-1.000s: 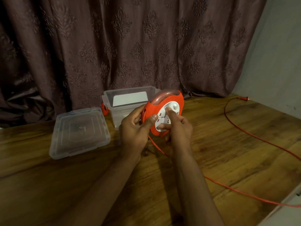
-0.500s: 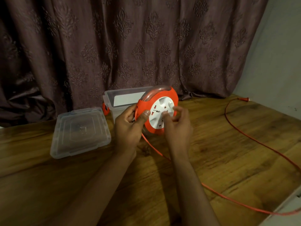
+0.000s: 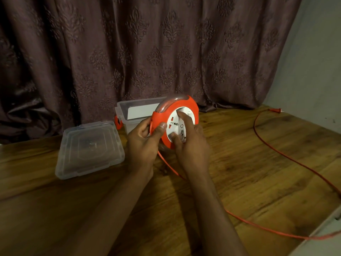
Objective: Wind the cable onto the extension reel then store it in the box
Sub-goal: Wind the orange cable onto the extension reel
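The left hand (image 3: 143, 143) grips the orange rim of the extension reel (image 3: 175, 121), thumb pressed on the front edge and fingers curled round behind it. The right hand (image 3: 191, 145) lies over the reel's white socket face, index finger reaching up across the hub and thumb pressing low on it; whether it truly grasps a knob there is hidden by the fingers. The reel is held upright above the wooden table (image 3: 239, 172), near the middle, its clear upper cover facing the far side. From its lower edge the orange cable (image 3: 267, 230) drops between the wrists, runs near and right along the table, curves back up the right side and ends at the plug (image 3: 276, 109) by the far right wall. Just behind the reel stands the clear box (image 3: 129, 113), open. Its lid (image 3: 90, 148) lies flat to the left, beside it. A dark patterned curtain (image 3: 147, 52) hangs behind.
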